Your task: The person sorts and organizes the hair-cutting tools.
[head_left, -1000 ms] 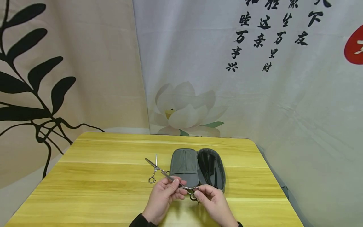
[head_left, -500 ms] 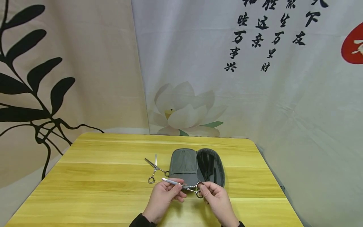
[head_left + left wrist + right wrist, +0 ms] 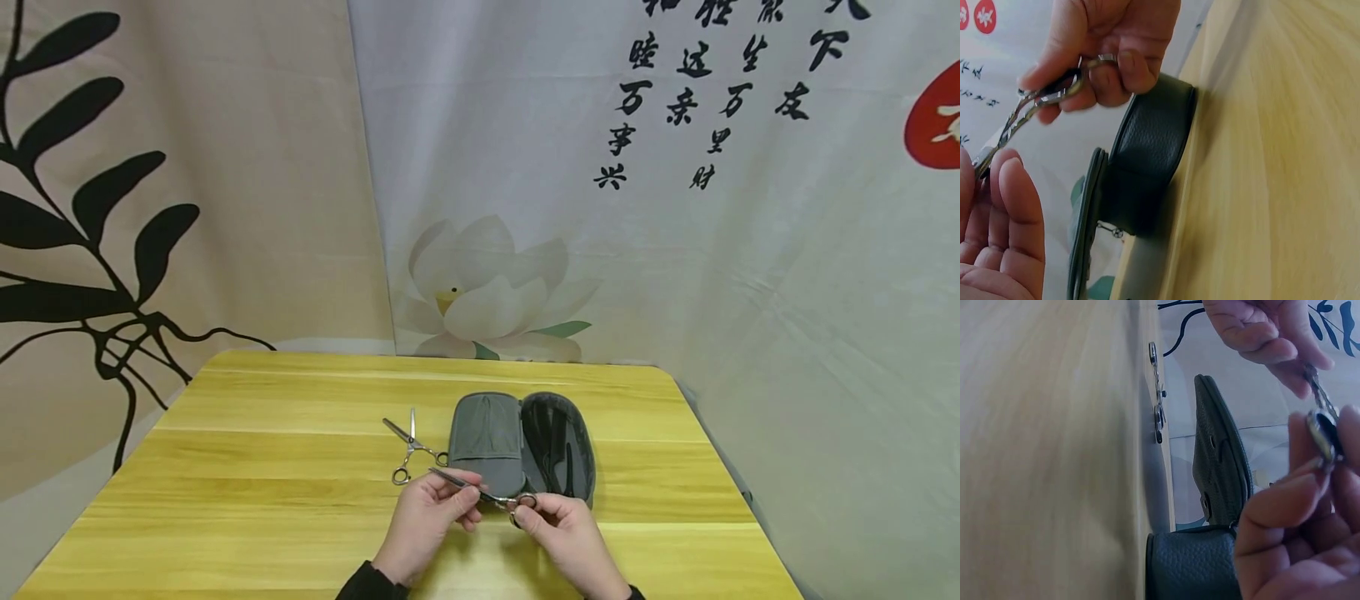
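Observation:
A pair of metal scissors (image 3: 504, 502) is held up between both hands, in front of an open grey case. My left hand (image 3: 425, 518) pinches its blades between thumb and fingers, with the tip poking out to the left. The right hand (image 3: 570, 533) grips the finger rings (image 3: 1324, 434). Their dark ring lining shows in the left wrist view, where the handles (image 3: 1047, 97) slant up to the right hand. Another pair of scissors (image 3: 412, 446) lies on the table with blades spread, left of the grey case (image 3: 486, 429).
The case's right half (image 3: 587, 433) holds dark items that I cannot make out. Wooden tabletop (image 3: 247, 500) stretches around the hands. A printed curtain (image 3: 300, 208) hangs behind the table's far edge.
The held scissors have been turned about between the hands: blade face and rings showed broadly half a second ago and now look narrower. Both hands keep their hold and barely shift.

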Demonstrator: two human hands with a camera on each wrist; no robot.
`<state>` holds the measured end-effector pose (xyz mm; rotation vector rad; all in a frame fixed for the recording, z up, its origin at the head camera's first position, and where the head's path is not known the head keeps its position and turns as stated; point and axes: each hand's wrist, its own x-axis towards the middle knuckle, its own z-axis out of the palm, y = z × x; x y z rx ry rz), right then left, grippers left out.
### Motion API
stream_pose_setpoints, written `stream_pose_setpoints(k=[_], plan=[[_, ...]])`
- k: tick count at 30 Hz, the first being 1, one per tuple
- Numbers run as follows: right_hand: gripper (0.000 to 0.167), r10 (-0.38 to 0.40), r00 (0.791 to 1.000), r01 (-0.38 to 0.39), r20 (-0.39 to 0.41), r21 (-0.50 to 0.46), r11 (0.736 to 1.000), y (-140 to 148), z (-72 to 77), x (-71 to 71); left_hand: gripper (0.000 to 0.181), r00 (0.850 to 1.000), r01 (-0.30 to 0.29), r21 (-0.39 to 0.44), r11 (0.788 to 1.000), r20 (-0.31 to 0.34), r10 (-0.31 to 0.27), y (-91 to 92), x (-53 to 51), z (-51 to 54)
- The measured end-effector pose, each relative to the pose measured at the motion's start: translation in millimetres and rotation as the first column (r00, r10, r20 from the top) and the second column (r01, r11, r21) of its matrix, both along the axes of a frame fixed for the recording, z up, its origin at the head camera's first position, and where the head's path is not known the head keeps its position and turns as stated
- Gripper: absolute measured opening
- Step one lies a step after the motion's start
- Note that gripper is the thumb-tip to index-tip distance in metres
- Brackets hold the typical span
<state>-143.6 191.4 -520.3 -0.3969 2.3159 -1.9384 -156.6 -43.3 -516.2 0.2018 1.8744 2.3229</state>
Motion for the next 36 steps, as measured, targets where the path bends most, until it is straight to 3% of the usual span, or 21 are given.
stream_pose_setpoints(k=[7,16,19,22,25,29,36], plan=[[0.02,0.078,0.997,-0.078,-0.006,-0.028,0.997,2,-0.1,0.9,0.033,0.996,-0.073,-0.129,0.989,-0.049,0.068,-4.3,-2.3,0.6],[0.022,0.03,0.999,-0.026,0.034,-0.092,0.995,-1,-2.4,-0.5,0.036,0.976,-0.207,-0.313,0.927,-0.135,0.172,-9.4,-7.6,-0.2],[0.023,0.01,0.999,-0.006,0.043,-0.099,0.995,-1,-3.5,-0.8,0.042,0.975,-0.218,-0.37,0.903,-0.123,0.185,-11.5,-8.8,-4.2],[0.023,-0.005,0.999,0.009,0.033,-0.1,0.995,-1,-4.7,-0.9,0.055,0.982,-0.188,-0.418,0.889,-0.098,0.162,-13.8,-9.4,-9.8],[0.024,-0.024,0.999,0.028,0.036,-0.103,0.994,-2,-4.8,-0.7,0.066,0.993,-0.117,-0.37,0.922,-0.041,0.11,-14.1,-10.3,-16.2],[0.027,-0.057,0.996,0.064,0.074,-0.105,0.992,-3,-3.9,-0.3,0.071,0.998,-0.046,-0.215,0.976,0.041,0.056,-11.6,-11.5,-23.2],[0.028,-0.088,0.989,0.099,0.121,-0.09,0.991,-6,-5.2,-0.4,0.062,0.992,0.002,-0.087,0.996,0.124,0.009,-11.5,-14.3,-30.9]])
